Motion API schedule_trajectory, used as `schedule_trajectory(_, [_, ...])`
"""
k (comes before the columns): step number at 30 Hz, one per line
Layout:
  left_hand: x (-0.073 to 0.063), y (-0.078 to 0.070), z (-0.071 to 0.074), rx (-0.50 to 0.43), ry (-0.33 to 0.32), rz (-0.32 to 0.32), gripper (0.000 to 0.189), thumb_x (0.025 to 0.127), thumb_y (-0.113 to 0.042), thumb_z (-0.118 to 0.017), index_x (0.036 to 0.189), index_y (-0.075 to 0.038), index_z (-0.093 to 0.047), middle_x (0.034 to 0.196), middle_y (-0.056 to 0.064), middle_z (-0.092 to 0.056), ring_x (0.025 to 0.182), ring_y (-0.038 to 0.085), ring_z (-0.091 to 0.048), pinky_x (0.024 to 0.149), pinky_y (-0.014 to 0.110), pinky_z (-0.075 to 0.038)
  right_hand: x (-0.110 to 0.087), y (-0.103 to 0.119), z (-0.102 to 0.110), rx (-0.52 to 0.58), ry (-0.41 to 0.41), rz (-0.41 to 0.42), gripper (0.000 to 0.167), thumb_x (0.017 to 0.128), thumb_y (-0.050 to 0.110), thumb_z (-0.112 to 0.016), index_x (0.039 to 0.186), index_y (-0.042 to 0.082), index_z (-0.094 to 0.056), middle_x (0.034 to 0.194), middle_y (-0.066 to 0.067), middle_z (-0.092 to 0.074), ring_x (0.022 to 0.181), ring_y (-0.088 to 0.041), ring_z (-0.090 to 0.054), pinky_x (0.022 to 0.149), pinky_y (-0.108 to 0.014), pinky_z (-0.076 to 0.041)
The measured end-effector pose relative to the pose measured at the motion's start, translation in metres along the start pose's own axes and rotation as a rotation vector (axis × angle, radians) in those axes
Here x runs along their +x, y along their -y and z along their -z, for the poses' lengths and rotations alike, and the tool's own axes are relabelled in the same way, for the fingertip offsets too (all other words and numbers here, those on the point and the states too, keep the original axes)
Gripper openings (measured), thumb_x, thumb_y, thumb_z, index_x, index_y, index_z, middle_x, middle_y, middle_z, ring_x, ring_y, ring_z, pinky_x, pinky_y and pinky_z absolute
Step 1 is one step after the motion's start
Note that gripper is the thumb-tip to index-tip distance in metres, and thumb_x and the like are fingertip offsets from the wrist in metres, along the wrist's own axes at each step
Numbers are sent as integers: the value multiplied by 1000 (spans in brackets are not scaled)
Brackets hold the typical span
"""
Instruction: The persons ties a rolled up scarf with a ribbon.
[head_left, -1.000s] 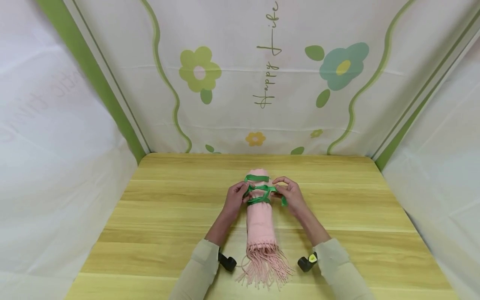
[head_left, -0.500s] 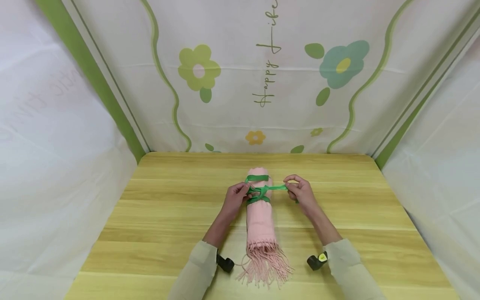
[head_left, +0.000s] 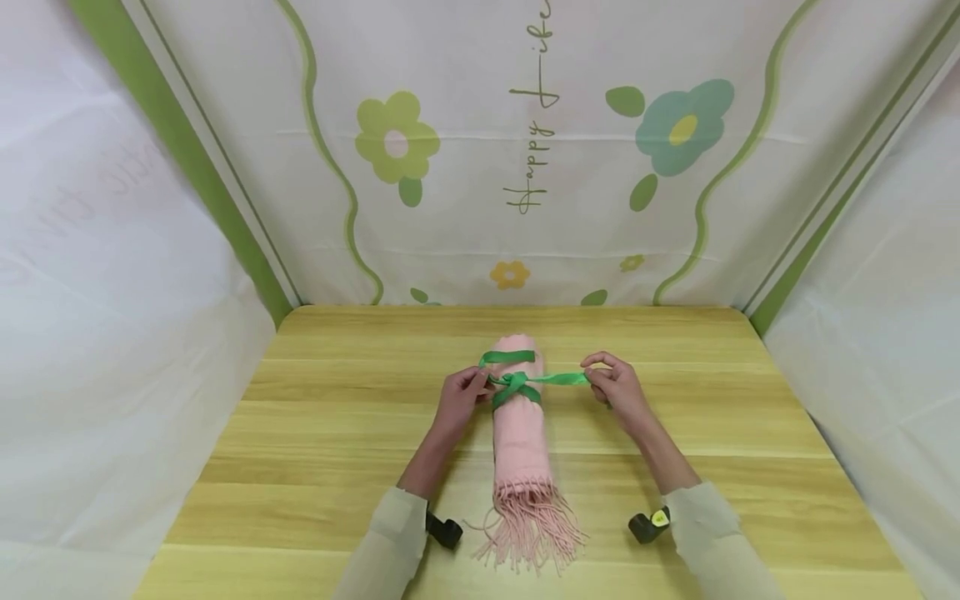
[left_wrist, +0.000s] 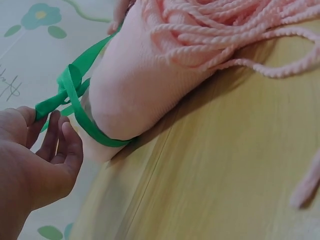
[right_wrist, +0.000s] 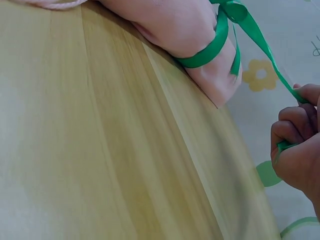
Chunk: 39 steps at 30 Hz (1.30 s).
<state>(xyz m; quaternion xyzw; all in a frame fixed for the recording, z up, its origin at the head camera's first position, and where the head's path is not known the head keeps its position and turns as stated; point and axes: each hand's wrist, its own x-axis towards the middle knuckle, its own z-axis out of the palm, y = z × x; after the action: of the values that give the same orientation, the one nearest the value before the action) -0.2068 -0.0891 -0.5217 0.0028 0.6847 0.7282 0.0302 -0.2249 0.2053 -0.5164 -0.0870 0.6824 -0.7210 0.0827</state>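
Note:
A rolled pink scarf (head_left: 520, 446) lies lengthwise on the table, its twisted fringe (head_left: 531, 529) toward the person. Green ribbon (head_left: 517, 393) wraps the roll and crosses in a knot on top, near the far end. At the knot's left, my left hand (head_left: 460, 398) pinches a short length of ribbon between thumb and finger. My right hand (head_left: 617, 390), off to the right, pinches the other ribbon length, which runs straight from the knot. In the right wrist view, more ribbon (right_wrist: 286, 145) pokes out from the curled fingers. One loose ribbon end (head_left: 517, 357) lies across the scarf's far part.
The wooden table (head_left: 322, 467) extends on both sides of the scarf. Behind it hangs a white curtain (head_left: 465, 233) printed with flowers, and white fabric closes off both sides. A black wrist camera (head_left: 446, 532) sits at the left cuff, another (head_left: 647, 527) at the right.
My right hand has moved right, drawing its ribbon out straight. My left hand has shifted slightly left. The ribbon crossing has tightened into a smaller knot. The scarf stays in place.

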Motion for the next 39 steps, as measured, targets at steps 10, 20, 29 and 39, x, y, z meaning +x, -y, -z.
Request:
schedule_trajectory(10, [-4, -4, 8, 38, -28, 32, 35, 105, -24, -53, 102, 6, -71, 88, 15, -67, 79, 14, -63, 80, 43, -57, -13, 21, 3, -10, -16, -9, 12, 102, 1, -50, 105, 8, -60, 49, 9, -37, 44, -3, -31, 48, -30, -20])
schedule_trajectory(20, [-6, -8, 18, 28, -55, 47, 32, 105, -20, -53, 103, 6, -71, 95, 27, -64, 78, 19, -64, 80, 43, -58, -16, 24, 11, -13, -34, -16, 15, 102, 2, -51, 103, 13, -61, 50, 9, -38, 43, -2, -32, 48, -30, -19])
schedule_trajectory(29, [-5, -5, 29, 19, -65, 55, 33, 105, -20, -53, 108, 8, -69, 90, 18, -66, 75, 16, -63, 76, 37, -59, -11, 1, 31, -130, -46, -7, 21, 103, 19, -56, 117, 4, -61, 52, 10, -37, 46, -5, -29, 46, -27, -25])
schedule_trajectory(39, [-6, -8, 34, -168, -76, 79, 14, 101, -13, -60, 97, -1, -65, 86, 11, -66, 78, 16, -65, 69, 25, -57, -16, 4, 42, -538, -27, -126, 37, 101, 33, -59, 103, -3, -66, 88, -9, -57, 68, -12, -39, 58, -24, -36])
